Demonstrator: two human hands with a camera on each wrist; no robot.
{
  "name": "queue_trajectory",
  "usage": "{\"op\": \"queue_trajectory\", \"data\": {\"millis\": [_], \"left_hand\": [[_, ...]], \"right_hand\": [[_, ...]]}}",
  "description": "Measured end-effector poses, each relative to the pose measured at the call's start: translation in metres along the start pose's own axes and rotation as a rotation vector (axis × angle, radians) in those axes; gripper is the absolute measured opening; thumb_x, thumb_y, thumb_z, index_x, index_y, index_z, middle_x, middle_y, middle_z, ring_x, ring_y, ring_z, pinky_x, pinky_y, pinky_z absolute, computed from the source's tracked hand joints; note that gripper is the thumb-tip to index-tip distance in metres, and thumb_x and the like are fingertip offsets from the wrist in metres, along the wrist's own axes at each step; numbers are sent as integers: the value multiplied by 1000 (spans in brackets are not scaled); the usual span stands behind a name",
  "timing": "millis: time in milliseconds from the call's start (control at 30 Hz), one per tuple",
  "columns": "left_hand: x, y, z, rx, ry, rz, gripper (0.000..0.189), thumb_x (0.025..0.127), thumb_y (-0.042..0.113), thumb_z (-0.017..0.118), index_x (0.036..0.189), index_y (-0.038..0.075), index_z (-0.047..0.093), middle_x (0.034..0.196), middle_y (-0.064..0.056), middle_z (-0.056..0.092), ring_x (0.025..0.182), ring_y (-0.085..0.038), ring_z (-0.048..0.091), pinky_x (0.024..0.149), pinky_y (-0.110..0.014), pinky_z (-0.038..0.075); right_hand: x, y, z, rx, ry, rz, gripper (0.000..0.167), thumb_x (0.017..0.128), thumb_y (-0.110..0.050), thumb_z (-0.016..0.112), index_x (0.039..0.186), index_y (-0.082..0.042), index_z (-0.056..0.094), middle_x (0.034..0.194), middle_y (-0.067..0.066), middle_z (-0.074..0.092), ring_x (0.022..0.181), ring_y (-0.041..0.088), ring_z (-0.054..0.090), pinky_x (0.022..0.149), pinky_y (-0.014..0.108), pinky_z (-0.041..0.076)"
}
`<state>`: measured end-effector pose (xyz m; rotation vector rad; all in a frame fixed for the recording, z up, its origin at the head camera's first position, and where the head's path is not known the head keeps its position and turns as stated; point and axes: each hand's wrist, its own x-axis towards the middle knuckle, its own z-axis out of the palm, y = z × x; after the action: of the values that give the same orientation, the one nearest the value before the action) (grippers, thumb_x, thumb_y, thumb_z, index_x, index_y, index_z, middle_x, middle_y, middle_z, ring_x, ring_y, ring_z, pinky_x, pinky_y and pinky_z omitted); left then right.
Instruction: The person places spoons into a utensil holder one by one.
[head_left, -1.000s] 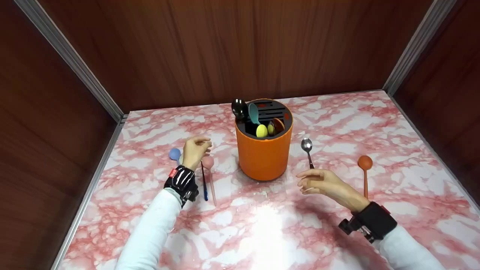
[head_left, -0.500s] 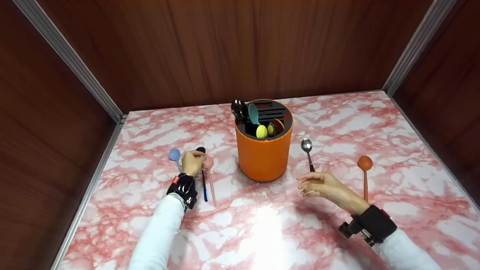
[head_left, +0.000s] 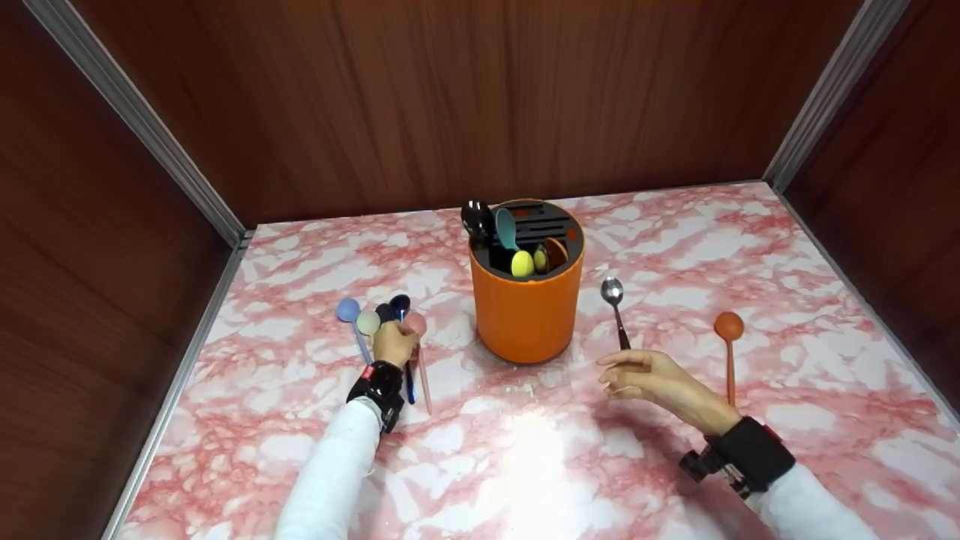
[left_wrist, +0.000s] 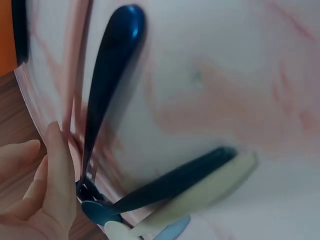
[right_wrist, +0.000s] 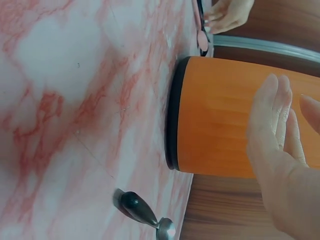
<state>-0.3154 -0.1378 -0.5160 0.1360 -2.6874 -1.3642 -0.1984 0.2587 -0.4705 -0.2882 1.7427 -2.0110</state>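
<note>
My left hand is low over a group of spoons, nearest the shiny dark blue spoon. In the left wrist view its fingers are fairly straight beside the dark blue handle and the pink spoon, pinching neither. A dark teal spoon, a pale green spoon and a light blue spoon lie to the left. Held over the table with fingers loosely bent, my right hand carries nothing. A silver spoon with a dark handle lies just beyond it.
An orange utensil holder stands mid-table, with a black spoon, a teal spoon, a yellow spoon and others in its slotted top. An orange spoon lies at right. Wooden panels enclose the back and sides.
My left hand has come down and toward me onto the spoons, uncovering the pale green, dark teal and dark blue spoon heads. The right hand has stayed nearly still.
</note>
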Motion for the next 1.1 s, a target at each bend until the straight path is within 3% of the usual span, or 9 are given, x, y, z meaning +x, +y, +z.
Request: {"op": "queue_trajectory", "data": {"millis": [100,167,233,400,500,733,900,967,1100], "left_hand": [[22,-40,17,-28,0,54,9,78,6,66,73,0,71,65,-11,65,56,-24,66,52,-31,59],[39,-73,32,-14,50,146,9,74,11,66,67,7,71,62,-7,65,52,-20,63,48,-26,55],[53,-97,44,31,49,149,8,72,12,67,67,7,71,64,-9,66,53,-21,64,52,-29,57],[71,-122,62,184,36,104,8,68,12,72,66,4,70,67,-13,67,66,-33,65,64,-44,57],[83,-148,76,148,65,132,17,64,20,79,58,13,64,55,0,60,54,-21,59,52,-33,52],[-1,-5,13,-114,-116,-145,9,78,-5,69,77,-9,61,56,-15,62,41,-18,60,38,-26,53],[37,-74,51,-169,-71,-54,6,67,-2,63,64,1,58,46,-6,56,35,-15,56,30,-26,48],[43,-83,60,-177,-63,-75,6,64,-3,60,61,0,57,46,-6,56,35,-15,56,32,-26,50],[15,-29,36,-227,-100,-182,2,70,-10,58,68,-11,59,53,-16,60,40,-20,60,39,-31,55]], "right_hand": [[-1,2,-1,26,-9,-8,24,97,0,53,119,0,62,101,6,67,93,17,65,87,29,55],[-1,3,-1,29,-4,-4,24,97,0,54,119,1,62,101,6,67,93,17,65,87,30,56],[-2,4,-1,28,6,0,24,97,0,54,119,2,62,101,6,67,94,18,65,87,30,56],[-3,6,-3,20,19,4,24,97,-1,54,119,2,62,101,6,66,95,19,65,88,30,55],[-4,8,-4,4,23,13,24,97,-1,54,119,1,62,102,5,66,97,19,65,89,29,55],[-4,11,-5,3,26,14,26,97,-2,54,121,4,60,104,5,64,98,19,65,91,28,54],[-3,12,-3,23,28,11,24,97,-1,53,118,1,62,101,5,65,95,18,65,89,26,54],[-2,12,-2,27,32,12,23,96,0,53,117,0,62,100,4,65,94,17,65,88,26,54],[-2,14,-2,28,33,13,23,97,-1,53,118,2,62,101,4,66,93,16,65,88,25,54]]}}
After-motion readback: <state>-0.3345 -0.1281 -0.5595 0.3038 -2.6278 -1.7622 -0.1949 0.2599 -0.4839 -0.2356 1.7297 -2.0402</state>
